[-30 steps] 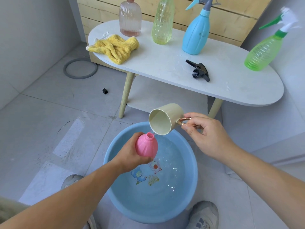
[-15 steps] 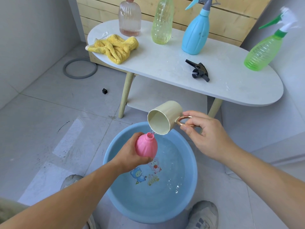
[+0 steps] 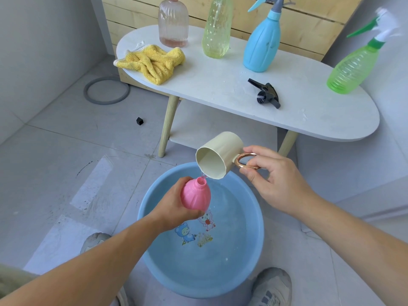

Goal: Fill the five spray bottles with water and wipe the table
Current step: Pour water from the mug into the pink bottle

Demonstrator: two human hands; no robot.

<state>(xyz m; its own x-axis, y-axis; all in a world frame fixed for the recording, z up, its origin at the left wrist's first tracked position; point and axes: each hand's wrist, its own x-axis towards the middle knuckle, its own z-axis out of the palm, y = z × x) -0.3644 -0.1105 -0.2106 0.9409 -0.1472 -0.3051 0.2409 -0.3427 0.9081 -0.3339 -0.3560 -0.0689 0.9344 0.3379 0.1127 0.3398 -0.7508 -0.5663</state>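
Left hand (image 3: 174, 208): you gripped the pink bottle (image 3: 195, 196) low on its body, fingers curled round it. Its neck was uncapped and tipped up toward the cup. The bottle hung over the far-left part of the blue basin (image 3: 261, 228), above the water. Cartoon figures showed on the basin floor.

Right hand (image 3: 276, 180): you pinched the gold ring handle (image 3: 245, 161) of the cream cup (image 3: 217, 159) between thumb and fingers. The cup lay tipped on its side, mouth facing left, with its lower lip just above the bottle's opening. A thin trickle of water ran between the two.

Behind the basin stood the white oval table (image 3: 220, 85). Left to right on it:
- a yellow cloth (image 3: 152, 61), bunched at the left end
- a clear pink-tinted bottle (image 3: 173, 24), top out of frame
- a yellow-green bottle (image 3: 217, 29), top also cut off
- a blue spray bottle (image 3: 262, 43), trigger head fitted
- a green spray bottle (image 3: 355, 65) at the right end, trigger head fitted, blurred

A black trigger head (image 3: 266, 93) lay loose near the table's front edge, between the blue and green bottles.

On the floor, a grey ring (image 3: 106, 90) lay left of the table and a small black cube (image 3: 139, 121) near its leg. One grey shoe (image 3: 272, 286) showed by the basin's near edge.
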